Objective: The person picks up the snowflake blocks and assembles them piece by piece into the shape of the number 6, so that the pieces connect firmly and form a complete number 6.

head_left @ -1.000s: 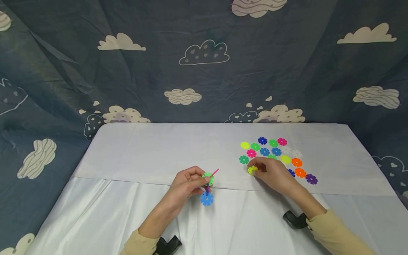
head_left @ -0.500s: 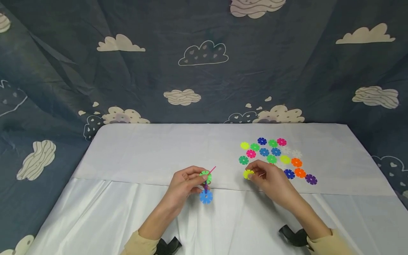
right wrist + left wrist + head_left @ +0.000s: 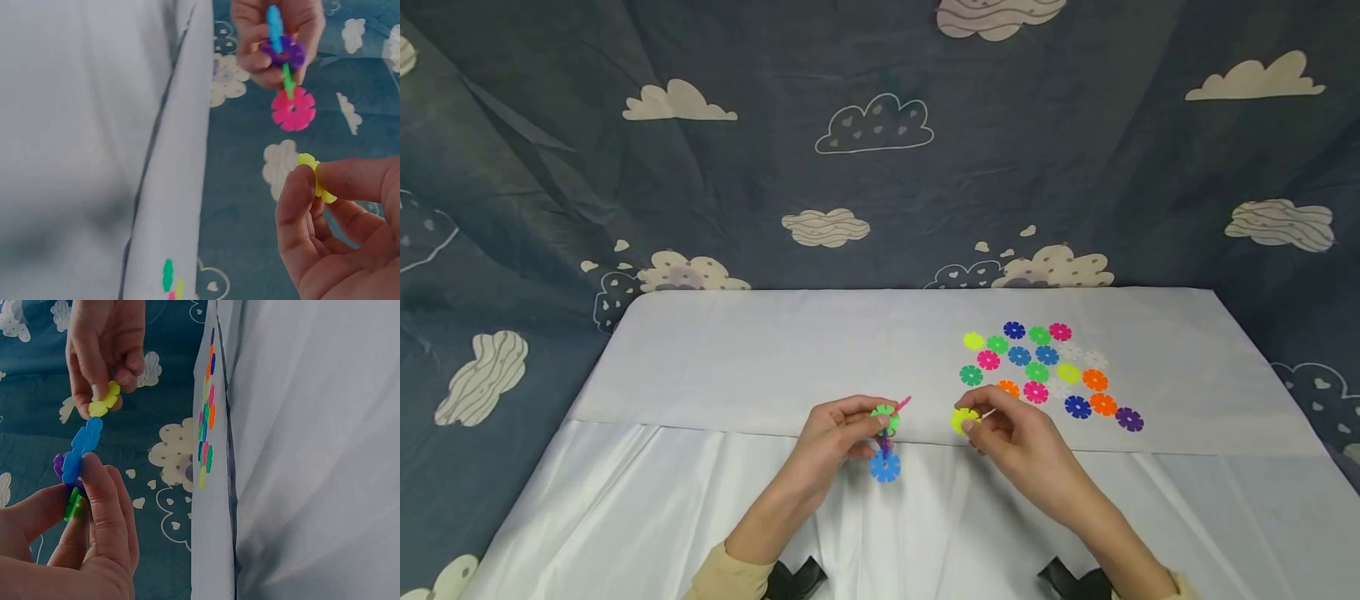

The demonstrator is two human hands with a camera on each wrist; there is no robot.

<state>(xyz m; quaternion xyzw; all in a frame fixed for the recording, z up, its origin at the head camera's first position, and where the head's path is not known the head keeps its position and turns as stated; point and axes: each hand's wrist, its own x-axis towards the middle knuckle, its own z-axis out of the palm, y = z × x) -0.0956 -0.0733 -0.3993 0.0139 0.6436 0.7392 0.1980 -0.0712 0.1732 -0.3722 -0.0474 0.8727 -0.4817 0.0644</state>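
Near the middle of the head view, my left hand [image 3: 837,433] pinches a joined chain of notched plastic discs. The right wrist view shows its pink disc [image 3: 293,109], green disc [image 3: 288,81], purple disc [image 3: 284,52] and blue disc [image 3: 275,28] slotted edge to edge at angles. To the right, my right hand [image 3: 1026,446] pinches a single yellow notched disc [image 3: 964,420] between thumb and fingertips. A short gap separates that disc from the chain in the head view. Both hands are raised over the front part of the white-covered table.
Several loose notched discs lie flat on the white tablecloth [image 3: 760,358] at the right, among them an orange disc [image 3: 1103,404], a purple disc [image 3: 1129,419] and a dark blue disc [image 3: 1078,407]. A dark cloud-patterned curtain [image 3: 880,192] hangs behind the table.
My right hand has moved left and toward me with the yellow disc, away from the loose discs, uncovering an orange and a pink one. My left hand stays nearly in place with the chain.
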